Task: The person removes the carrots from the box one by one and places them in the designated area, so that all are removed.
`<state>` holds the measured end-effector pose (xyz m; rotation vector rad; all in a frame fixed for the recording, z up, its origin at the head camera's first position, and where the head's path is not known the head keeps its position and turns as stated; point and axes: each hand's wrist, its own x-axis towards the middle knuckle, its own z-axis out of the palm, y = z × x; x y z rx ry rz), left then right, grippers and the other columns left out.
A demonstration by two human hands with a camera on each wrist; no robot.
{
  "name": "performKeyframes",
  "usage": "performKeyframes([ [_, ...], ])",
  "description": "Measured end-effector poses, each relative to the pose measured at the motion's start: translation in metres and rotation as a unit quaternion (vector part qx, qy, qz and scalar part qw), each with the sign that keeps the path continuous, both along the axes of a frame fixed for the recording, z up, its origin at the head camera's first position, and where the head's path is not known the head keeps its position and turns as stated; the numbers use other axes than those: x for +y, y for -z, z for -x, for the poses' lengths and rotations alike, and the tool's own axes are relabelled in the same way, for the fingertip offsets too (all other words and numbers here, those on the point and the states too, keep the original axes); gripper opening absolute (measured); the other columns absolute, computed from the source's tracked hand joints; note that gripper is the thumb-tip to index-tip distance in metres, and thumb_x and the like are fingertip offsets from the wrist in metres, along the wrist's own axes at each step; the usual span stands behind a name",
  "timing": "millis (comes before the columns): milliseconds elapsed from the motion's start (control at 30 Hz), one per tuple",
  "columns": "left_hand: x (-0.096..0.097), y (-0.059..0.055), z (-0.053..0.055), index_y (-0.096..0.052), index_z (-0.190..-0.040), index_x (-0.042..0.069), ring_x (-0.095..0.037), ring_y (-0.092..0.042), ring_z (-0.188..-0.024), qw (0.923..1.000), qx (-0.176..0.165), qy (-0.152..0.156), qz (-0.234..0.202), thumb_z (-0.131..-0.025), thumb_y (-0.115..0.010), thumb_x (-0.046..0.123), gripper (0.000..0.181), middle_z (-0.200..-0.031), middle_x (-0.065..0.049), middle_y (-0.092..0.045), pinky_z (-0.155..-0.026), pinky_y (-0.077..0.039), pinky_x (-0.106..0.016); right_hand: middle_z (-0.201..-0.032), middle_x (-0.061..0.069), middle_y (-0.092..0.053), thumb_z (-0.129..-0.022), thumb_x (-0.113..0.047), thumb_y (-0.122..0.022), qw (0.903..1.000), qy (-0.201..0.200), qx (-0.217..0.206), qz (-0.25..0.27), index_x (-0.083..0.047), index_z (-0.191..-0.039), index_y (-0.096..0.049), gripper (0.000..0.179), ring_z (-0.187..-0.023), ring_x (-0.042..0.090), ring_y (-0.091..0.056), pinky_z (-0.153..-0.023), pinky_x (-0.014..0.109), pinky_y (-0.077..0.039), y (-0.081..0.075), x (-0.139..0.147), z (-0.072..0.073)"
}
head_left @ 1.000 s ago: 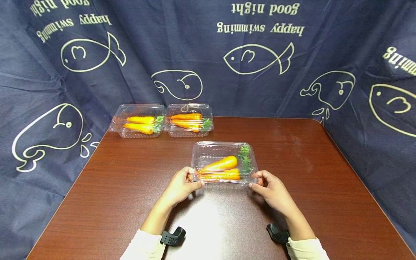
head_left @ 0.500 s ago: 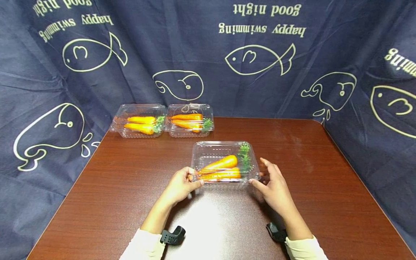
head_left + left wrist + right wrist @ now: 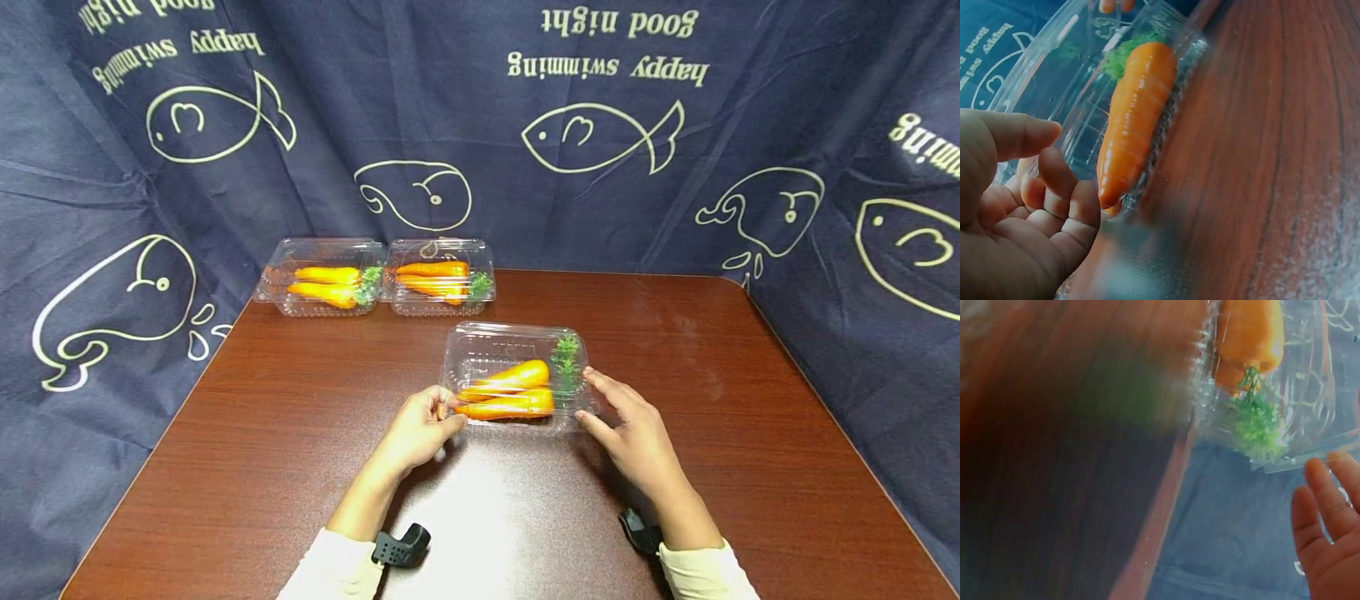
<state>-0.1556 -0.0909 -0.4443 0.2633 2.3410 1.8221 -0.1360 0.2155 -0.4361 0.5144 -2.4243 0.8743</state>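
Observation:
A clear plastic clamshell box (image 3: 498, 350) sits at mid-table, its lid down. Inside lie orange carrots (image 3: 517, 403) with green leafy tops (image 3: 567, 360) at the right end. My left hand (image 3: 416, 427) pinches the rim at the box's front left corner, fingers curled in the left wrist view, where one carrot (image 3: 1138, 119) shows large through the plastic. At the opposite end, my right hand (image 3: 633, 429) is spread, fingertips right at the box's right edge. The right wrist view shows its fingers (image 3: 1329, 500) extended beside the rim.
Two more clear boxes of carrots, one at the left (image 3: 322, 287) and one beside it (image 3: 438, 279), stand side by side at the table's back left. A dark blue curtain (image 3: 600, 225) with fish drawings hangs behind the brown wooden table (image 3: 712, 375).
My right hand has let go of the box's front right corner, and its fingers have straightened and moved along the right edge. My left hand keeps its pinch, and the box has shifted slightly.

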Motion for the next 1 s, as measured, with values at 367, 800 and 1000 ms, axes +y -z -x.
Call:
performKeyframes([
  [367, -0.006, -0.001, -0.001, -0.061, -0.097, -0.005, -0.017, -0.057, -0.064, 0.9997, 0.011, 0.019, -0.010, -0.093, -0.060, 0.001, 0.007, -0.078, -0.012, -0.059, -0.056, -0.047, -0.024, -0.124, 0.015, -0.066, -0.071, 0.003, -0.086, 0.9998, 0.002, 0.008, 0.020, 0.000, -0.125, -0.064, 0.059, -0.112, 0.033, -0.063, -0.096, 0.010, -0.037, -0.003, 0.000, -0.001],
  [800, -0.016, -0.006, -0.004, -0.057, -0.107, -0.003, -0.019, -0.059, -0.060, 0.9990, 0.001, 0.035, 0.027, -0.094, -0.059, 0.006, 0.016, -0.066, -0.001, -0.056, -0.049, -0.046, -0.026, -0.116, 0.011, -0.070, -0.076, 0.002, -0.082, 0.9965, 0.015, 0.004, 0.083, -0.005, -0.120, -0.068, 0.046, -0.108, 0.024, -0.064, -0.094, 0.009, -0.037, -0.016, 0.002, 0.003],
  [1000, -0.018, -0.007, -0.001, -0.056, -0.111, -0.005, -0.018, -0.054, -0.063, 0.9997, 0.017, 0.005, 0.019, -0.090, -0.061, 0.001, 0.023, -0.080, -0.004, -0.059, -0.054, -0.045, -0.023, -0.109, 0.012, -0.071, -0.074, 0.007, -0.082, 0.9933, 0.000, 0.018, 0.114, -0.001, -0.111, -0.069, 0.040, -0.098, 0.007, -0.061, -0.086, 0.012, -0.041, -0.023, 0.004, 0.010],
])
